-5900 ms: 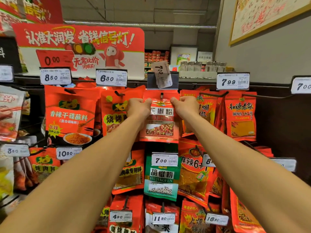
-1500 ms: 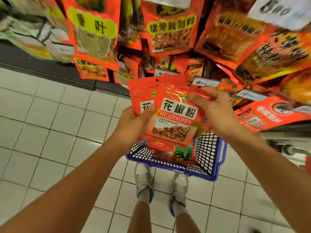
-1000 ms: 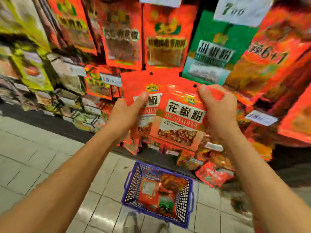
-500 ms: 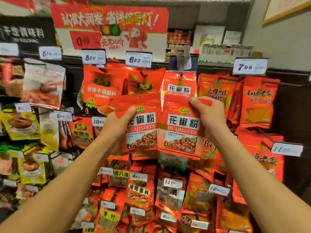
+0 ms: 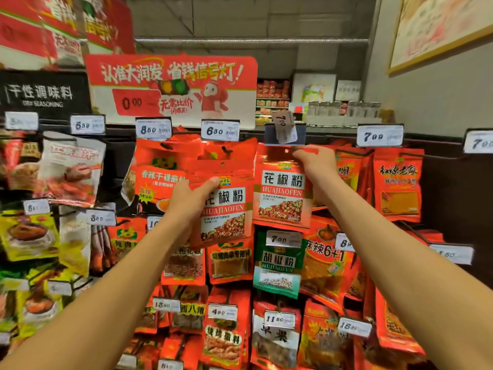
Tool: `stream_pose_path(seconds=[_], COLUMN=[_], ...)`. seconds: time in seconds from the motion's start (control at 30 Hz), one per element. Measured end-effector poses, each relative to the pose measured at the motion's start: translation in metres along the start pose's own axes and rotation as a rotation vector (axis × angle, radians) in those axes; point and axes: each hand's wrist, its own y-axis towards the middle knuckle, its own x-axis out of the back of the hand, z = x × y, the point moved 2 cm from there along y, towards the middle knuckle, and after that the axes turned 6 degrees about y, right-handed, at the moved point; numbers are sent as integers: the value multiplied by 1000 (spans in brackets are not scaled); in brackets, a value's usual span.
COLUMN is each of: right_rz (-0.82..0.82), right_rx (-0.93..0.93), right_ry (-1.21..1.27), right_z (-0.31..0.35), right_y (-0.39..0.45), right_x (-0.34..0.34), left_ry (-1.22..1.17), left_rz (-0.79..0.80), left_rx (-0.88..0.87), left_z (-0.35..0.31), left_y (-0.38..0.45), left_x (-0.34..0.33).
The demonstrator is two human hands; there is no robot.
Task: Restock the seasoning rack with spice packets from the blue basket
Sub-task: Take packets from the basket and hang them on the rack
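The left hand (image 5: 190, 198) grips a red spice packet (image 5: 226, 206) before the seasoning rack (image 5: 440, 158). The right hand (image 5: 316, 162) pinches a second packet (image 5: 282, 193) by its top corner, just under the tilted price tag (image 5: 284, 126).

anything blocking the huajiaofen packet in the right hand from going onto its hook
Partly. The crooked 7.00 price tag and its dark holder hang right above the packet that the right hand pinches by its top edge. The hook itself is hidden behind them. Nothing else visibly intervenes.
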Motion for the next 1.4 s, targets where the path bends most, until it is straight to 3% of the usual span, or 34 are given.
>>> stream_pose_path(seconds=[0.27, 0.4, 0.73, 0.87, 1.0, 1.07, 1.23, 1.4], right_rz=[-74, -184, -187, -260, 104, 190, -19, -47], right_rx=[-73, -31, -56, 163, 75, 81, 133, 170], right_ry=[23, -207, -553, -376, 193, 90, -97, -246], right_z=[-14, -18, -16, -12, -17, -17, -10, -2], right_y=[17, 34, 59, 28, -9, -16, -2, 10], right_x=[-13, -18, -16, 5, 16, 15, 16, 6], left_ry=[-26, -49, -64, -124, -86, -61, -146, -82], left_rz=[54, 75, 163, 145, 191, 197, 180, 42], left_rx=[-17, -26, -2, 31, 40, 20, 1, 1], left_z=[2, 3, -1, -5, -11, -15, -26, -30], left_y=[2, 3, 13, 17, 26, 32, 46, 61], left_x=[-13, -17, -39, -59, -89, -104, -129, -128])
